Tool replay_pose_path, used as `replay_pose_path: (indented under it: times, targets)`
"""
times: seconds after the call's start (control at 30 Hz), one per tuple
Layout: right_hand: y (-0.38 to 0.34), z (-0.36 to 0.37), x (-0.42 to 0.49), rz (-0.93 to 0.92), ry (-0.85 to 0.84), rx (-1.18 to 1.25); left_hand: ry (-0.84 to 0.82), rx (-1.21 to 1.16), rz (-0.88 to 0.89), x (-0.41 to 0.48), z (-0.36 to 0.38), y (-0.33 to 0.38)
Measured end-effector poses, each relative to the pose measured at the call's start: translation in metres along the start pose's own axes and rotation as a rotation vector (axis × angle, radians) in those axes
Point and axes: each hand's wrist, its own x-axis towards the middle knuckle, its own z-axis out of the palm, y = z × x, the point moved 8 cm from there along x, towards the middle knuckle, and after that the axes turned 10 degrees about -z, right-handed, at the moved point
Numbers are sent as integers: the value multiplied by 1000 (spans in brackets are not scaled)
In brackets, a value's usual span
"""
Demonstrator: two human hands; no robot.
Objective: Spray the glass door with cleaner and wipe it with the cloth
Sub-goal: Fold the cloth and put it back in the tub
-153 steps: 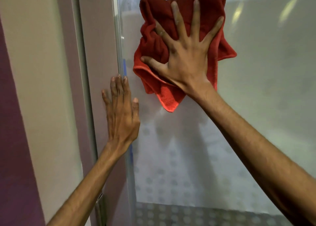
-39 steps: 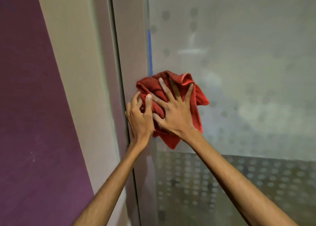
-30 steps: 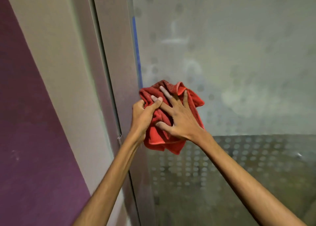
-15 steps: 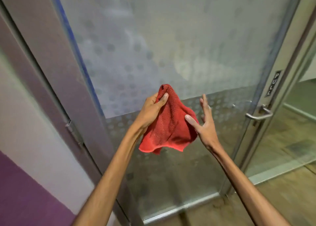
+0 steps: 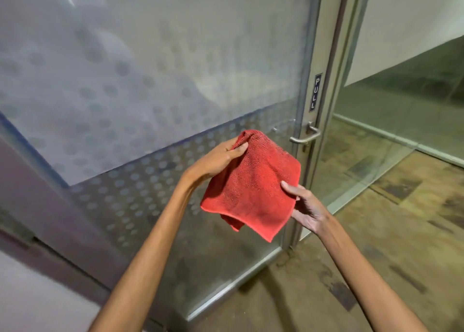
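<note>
Just clear of the glass door, your left hand pinches the red cloth by its top corner and your right hand grips its side edge — likely a refold between wipes, so next press a fresh face flat onto the pane.

The red woven cloth is one solid colour. The frosted grey-white glass door bears rows of round dots, paler on its darker lower band. The narrow dark sign has white letters. The floor is mottled brown.
</note>
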Motion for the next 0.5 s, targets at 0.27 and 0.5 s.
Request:
replay_pose_path:
  times: [0.27,0.5]
  targets:
    - [-62,-77,-29,-184,396,-136,85,29,-213,63,74,-44]
    - [-99,-116,-49,-243,473,-7,10,-487,-501,81,176,-87]
